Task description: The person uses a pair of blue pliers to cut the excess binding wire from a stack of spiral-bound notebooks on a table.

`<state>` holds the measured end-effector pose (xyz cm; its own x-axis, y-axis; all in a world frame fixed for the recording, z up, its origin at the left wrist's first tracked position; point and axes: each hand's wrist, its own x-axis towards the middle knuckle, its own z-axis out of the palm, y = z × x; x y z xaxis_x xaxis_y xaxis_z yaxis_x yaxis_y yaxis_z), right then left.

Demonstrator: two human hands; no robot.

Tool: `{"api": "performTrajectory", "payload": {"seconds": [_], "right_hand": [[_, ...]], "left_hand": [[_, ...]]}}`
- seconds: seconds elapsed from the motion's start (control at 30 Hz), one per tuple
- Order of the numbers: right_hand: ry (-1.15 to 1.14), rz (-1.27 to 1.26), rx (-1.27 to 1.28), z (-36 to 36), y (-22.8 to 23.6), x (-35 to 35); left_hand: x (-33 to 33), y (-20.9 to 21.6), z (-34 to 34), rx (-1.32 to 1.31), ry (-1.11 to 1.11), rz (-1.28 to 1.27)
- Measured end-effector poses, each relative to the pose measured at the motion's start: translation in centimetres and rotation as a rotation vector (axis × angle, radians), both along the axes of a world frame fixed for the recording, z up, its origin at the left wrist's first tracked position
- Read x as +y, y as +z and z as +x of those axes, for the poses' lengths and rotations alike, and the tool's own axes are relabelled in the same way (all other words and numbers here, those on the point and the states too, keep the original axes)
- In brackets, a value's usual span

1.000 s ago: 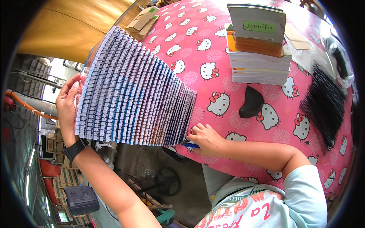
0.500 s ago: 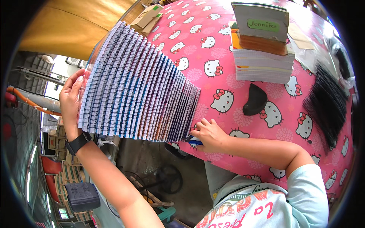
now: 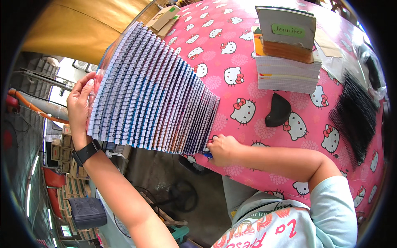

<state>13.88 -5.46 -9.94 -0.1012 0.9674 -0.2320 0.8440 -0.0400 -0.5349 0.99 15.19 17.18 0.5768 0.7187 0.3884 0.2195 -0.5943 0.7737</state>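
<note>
A tall stack of spiral notebooks (image 3: 155, 95) stands at the left edge of the table, black coil bindings and white page edges turned toward me. My left hand (image 3: 79, 101) rests against the outer cover at the top of the stack, fingers stretched along it. At the bottom corner of the stack, my right hand (image 3: 225, 151) is closed around a small blue-handled tool (image 3: 208, 155). Most of the tool is hidden in that hand, so its exact kind does not show.
The pink patterned tablecloth (image 3: 215, 58) bears a black curved object (image 3: 278, 110), a pile of books (image 3: 288, 74) with a grey board (image 3: 286, 29) on top, and a bundle of black plastic coils (image 3: 356, 120). Cardboard pieces (image 3: 163, 18) lie at the far edge.
My right hand has turned slightly at the bottom corner, and less of the blue tool shows. My left hand stays on the stack; the whole view has shifted slightly.
</note>
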Motion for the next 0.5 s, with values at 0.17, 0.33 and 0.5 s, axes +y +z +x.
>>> {"api": "performTrajectory", "payload": {"seconds": [0.17,0.33,0.5], "right_hand": [[-0.081,0.374,-0.120,0.8,-2.1,-3.0],[-0.071,0.433,-0.159,0.7,-2.4,-2.9],[-0.031,0.186,0.021,1.2,-1.8,-1.5]], "left_hand": [[0.1,-0.2,0.2,-0.030,-0.014,-0.021],[0.0,-0.2,-0.1,-0.006,0.009,0.041],[0.0,-0.4,0.1,0.000,0.004,0.022]]}}
